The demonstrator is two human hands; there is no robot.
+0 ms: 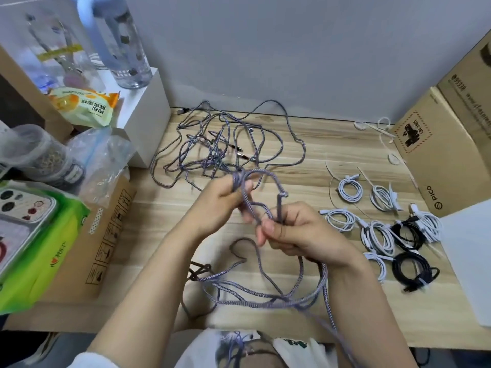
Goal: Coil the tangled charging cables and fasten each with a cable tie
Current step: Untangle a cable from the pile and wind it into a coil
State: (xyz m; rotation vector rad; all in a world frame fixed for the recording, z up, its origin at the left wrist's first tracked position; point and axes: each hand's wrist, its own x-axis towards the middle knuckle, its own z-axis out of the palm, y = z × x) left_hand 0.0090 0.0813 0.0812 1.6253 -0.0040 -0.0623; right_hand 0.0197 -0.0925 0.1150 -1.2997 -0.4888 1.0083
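Note:
A grey braided cable (268,296) loops over the near edge of the wooden table (332,144) and rises between my hands. My left hand (218,205) grips a loop of it at the top, and my right hand (295,235) pinches the same cable lower down. Behind my hands lies a tangle of grey braided cables (223,144). At the right sit several coiled and tied cables, white ones (349,191) and black ones (410,266). Loose white cable ties (382,134) lie at the back right.
Cardboard boxes (435,160) stand at the right, another cardboard box (101,235) at the left under a green pack (39,251). A white block (143,115) with a clear bottle (125,49), snack bags and plastic bags crowd the back left. A white sheet (467,261) lies at the right edge.

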